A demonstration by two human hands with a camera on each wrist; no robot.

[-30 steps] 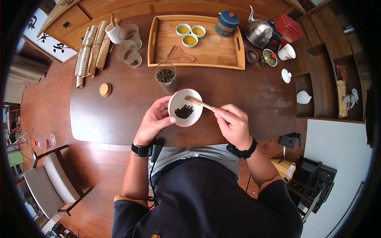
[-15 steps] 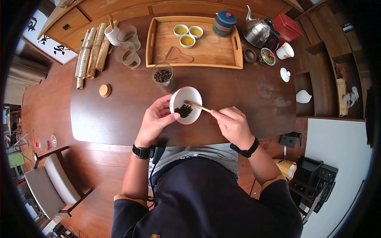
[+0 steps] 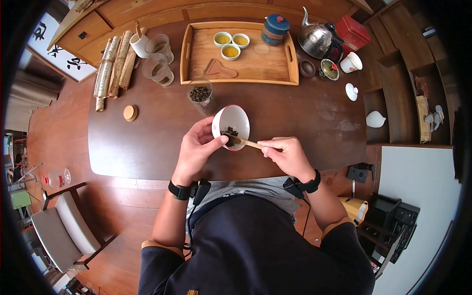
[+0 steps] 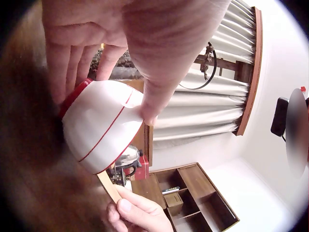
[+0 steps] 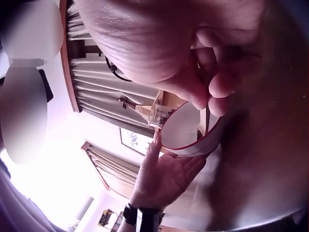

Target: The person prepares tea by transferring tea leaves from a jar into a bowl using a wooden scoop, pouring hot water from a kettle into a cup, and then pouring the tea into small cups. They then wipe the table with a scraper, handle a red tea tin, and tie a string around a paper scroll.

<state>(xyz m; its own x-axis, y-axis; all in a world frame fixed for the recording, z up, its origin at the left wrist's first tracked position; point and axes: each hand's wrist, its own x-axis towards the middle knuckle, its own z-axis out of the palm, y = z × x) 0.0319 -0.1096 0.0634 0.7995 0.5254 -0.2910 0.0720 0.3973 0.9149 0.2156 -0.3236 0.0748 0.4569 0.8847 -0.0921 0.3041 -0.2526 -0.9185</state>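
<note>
My left hand (image 3: pixel 195 151) grips a white bowl (image 3: pixel 235 116) with a red rim, its thumb at the near edge and the other fingers round the outer side. The bowl is tilted and held over the table's front part. Dark dry tea leaves (image 3: pixel 229 131) lie in its lower part. Between thumb and fingers, my right hand (image 3: pixel 288 156) pinches a slim wooden tea scoop (image 3: pixel 251 144), whose tip is inside the bowl among the leaves. The left wrist view shows the bowl's outside (image 4: pixel 101 128), with a red line round it.
Just beyond the bowl stands a clear glass (image 3: pixel 201 94) of tea leaves. A wooden tray (image 3: pixel 255 66) behind it bears three cups of yellow tea and a blue pot. A round wooden lid (image 3: pixel 130 112) lies left, glass pitchers (image 3: pixel 158 73) farther back, a steel kettle (image 3: pixel 317 40) at back right.
The bowl has tilted further over and risen slightly in view. The scoop's tip has swung down from the bowl's far inner wall into the leaves, as my right wrist turned.
</note>
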